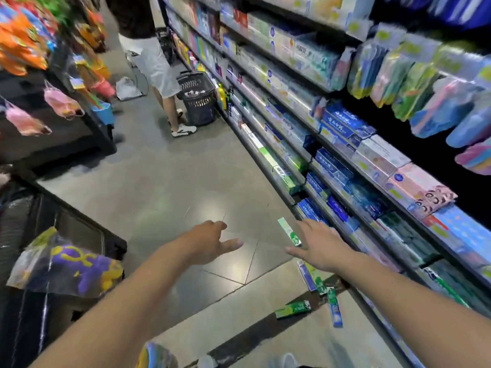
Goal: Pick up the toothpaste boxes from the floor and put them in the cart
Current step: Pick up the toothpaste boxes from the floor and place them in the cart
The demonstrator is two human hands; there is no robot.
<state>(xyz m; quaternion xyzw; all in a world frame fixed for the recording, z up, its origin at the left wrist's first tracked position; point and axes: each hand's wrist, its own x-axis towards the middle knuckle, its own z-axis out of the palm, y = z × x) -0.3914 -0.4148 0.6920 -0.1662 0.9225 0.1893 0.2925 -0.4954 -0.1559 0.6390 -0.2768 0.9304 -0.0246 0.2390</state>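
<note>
Both hands reach out holding nothing, fingers spread: left hand (pixel 212 241), right hand (pixel 317 247). One toothpaste box (pixel 289 231) lies at the right hand's 10 o'clock; more boxes (pixel 317 290) lie scattered at its 6. Better to grip each box across its narrow sides, then carry it to the cart (pixel 79 235) at 9 o'clock

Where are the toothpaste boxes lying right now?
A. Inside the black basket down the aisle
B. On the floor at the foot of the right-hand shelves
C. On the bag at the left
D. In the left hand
B: several green and blue toothpaste boxes lie scattered on the floor beside the base of the shelves; the left hand and the right hand are both empty, fingers spread.
</note>
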